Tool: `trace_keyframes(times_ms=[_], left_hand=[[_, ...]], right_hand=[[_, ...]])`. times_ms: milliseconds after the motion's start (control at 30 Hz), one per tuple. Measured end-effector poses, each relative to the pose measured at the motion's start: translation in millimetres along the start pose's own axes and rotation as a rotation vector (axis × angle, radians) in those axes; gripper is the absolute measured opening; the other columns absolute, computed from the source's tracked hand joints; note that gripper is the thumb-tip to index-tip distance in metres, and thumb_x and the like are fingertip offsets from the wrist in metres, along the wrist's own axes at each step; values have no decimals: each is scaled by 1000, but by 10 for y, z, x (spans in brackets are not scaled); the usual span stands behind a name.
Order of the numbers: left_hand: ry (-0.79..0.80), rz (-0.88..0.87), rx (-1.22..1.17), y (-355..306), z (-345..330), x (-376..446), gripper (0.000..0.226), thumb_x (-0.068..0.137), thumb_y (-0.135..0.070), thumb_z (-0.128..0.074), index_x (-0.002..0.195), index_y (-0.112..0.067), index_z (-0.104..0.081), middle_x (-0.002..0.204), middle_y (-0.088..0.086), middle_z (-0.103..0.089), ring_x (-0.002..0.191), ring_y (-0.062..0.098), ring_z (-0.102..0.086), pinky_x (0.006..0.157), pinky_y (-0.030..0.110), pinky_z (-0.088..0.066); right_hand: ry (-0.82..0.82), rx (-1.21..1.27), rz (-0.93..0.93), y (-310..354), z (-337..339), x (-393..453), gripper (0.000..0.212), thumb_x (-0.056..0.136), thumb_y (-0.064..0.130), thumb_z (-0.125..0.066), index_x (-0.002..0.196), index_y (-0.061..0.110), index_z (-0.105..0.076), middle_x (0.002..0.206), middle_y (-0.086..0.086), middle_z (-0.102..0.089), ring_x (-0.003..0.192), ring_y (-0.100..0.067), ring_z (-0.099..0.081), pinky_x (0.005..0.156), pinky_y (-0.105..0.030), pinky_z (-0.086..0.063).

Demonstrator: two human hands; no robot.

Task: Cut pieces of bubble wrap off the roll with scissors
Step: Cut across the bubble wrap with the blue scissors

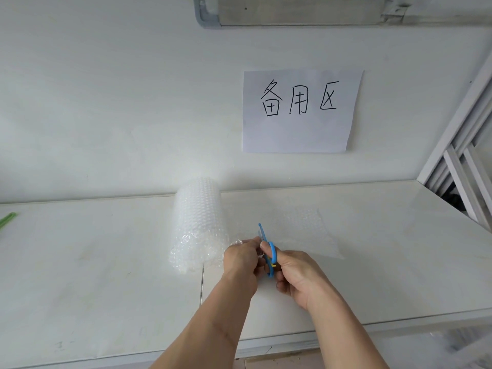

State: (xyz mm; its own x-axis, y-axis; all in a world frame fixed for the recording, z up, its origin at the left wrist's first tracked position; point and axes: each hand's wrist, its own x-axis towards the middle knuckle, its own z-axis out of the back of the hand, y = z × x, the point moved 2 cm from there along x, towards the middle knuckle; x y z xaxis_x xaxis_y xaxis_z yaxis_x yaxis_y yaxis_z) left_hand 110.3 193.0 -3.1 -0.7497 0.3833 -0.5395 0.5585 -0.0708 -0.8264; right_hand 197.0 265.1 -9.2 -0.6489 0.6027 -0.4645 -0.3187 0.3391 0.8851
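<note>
A roll of clear bubble wrap (198, 222) lies on the white table (106, 249), its axis running away from me. A sheet unrolled from it (300, 230) spreads to the right over the table. My left hand (242, 259) pinches the near edge of that sheet just right of the roll. My right hand (295, 275) grips the blue scissors (269, 251), fingers through the handles, with the blades pointing away from me into the sheet beside the left hand.
A paper sign with handwritten characters (300, 110) hangs on the white wall behind the table. A green object (8, 219) pokes in at the left edge. A white metal frame (463, 166) stands at the right. The table's front edge (292, 339) runs near my forearms.
</note>
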Motion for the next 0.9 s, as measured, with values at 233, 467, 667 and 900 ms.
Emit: trace_keyframes(times_ms=[233, 467, 667, 900], left_hand=[[-1, 5, 10, 17, 11, 14, 17, 87, -13, -65, 97, 0, -70, 76, 9, -67, 47, 17, -51, 41, 21, -42], [-1, -2, 24, 13, 9, 0, 18, 85, -13, -64, 95, 0, -71, 74, 7, -65, 45, 16, -50, 47, 24, -41], [-36, 30, -21, -13, -45, 40, 24, 89, -19, -65, 98, 3, -68, 74, 8, -63, 43, 18, -47, 42, 24, -37], [-19, 22, 32, 11, -16, 22, 20, 84, -12, -64, 96, 2, -71, 68, 6, -61, 44, 15, -46, 39, 20, -34]], right_hand=[[-8, 32, -6, -2, -5, -16, 38, 71, 48, -82, 77, 11, -74, 75, -10, -52, 45, -11, -34, 42, -22, -36], [-30, 8, -6, 36, 8, 27, 43, 71, 48, -82, 83, 8, -75, 75, -8, -55, 43, -11, -34, 43, -23, -37], [-48, 11, 2, 15, -4, 58, 38, 71, 48, -82, 75, 12, -70, 75, -9, -55, 45, -13, -35, 42, -23, -35], [-43, 22, -12, 48, -28, 81, 36, 69, 48, -83, 72, 13, -76, 69, -6, -52, 44, -13, -35, 42, -23, -35]])
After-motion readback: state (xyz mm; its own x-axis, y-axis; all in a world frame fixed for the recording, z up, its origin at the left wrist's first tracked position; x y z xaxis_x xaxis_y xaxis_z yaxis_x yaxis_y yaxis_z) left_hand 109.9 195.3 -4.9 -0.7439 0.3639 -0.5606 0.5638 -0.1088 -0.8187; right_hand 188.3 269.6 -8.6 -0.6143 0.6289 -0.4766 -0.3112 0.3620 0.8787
